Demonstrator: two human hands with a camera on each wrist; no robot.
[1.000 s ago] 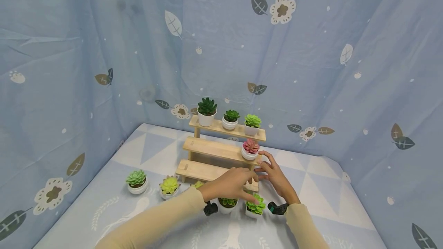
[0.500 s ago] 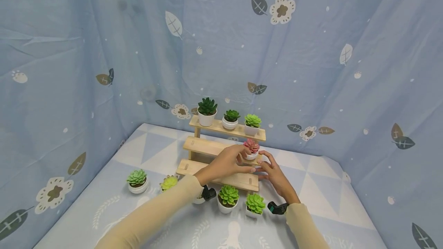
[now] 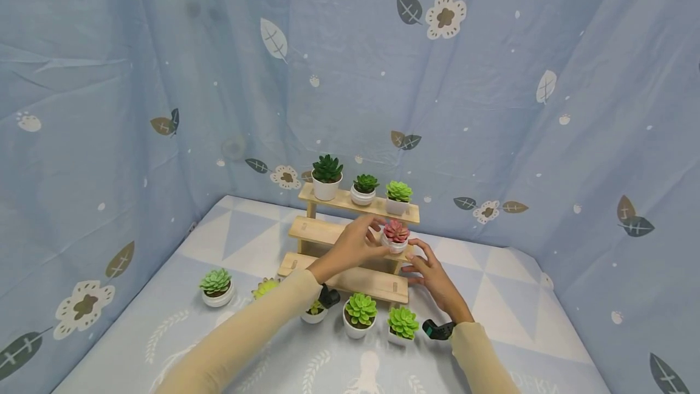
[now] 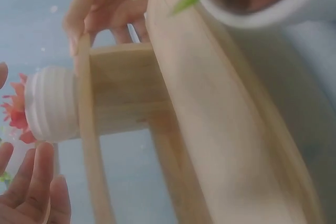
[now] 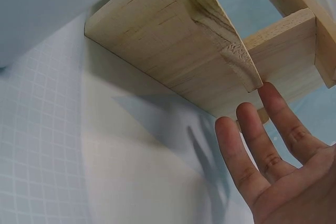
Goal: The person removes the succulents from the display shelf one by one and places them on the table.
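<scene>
A pink succulent in a round white pot (image 3: 395,239) stands on the right end of the middle tier of a three-tier wooden stand (image 3: 328,233). My left hand (image 3: 352,247) is at the pot's left side, fingers loosely bent and spread. In the left wrist view its fingertips (image 4: 44,153) come close to the white pot (image 4: 52,103). My right hand (image 3: 435,278) rests at the stand's right end, fingers extended. One fingertip (image 5: 269,90) meets the corner of a wooden board (image 5: 168,45) in the right wrist view.
A dark green succulent (image 3: 327,176), a smaller one (image 3: 363,189) and a light green one (image 3: 398,197) line the top tier. Several more potted succulents, including a bright green one (image 3: 360,315) and a pale one (image 3: 216,287), stand on the cloth before the stand.
My left hand has moved up from over the bottom tier to the pink succulent, then slightly left, uncovering the pot. My right hand has stayed at the stand's end.
</scene>
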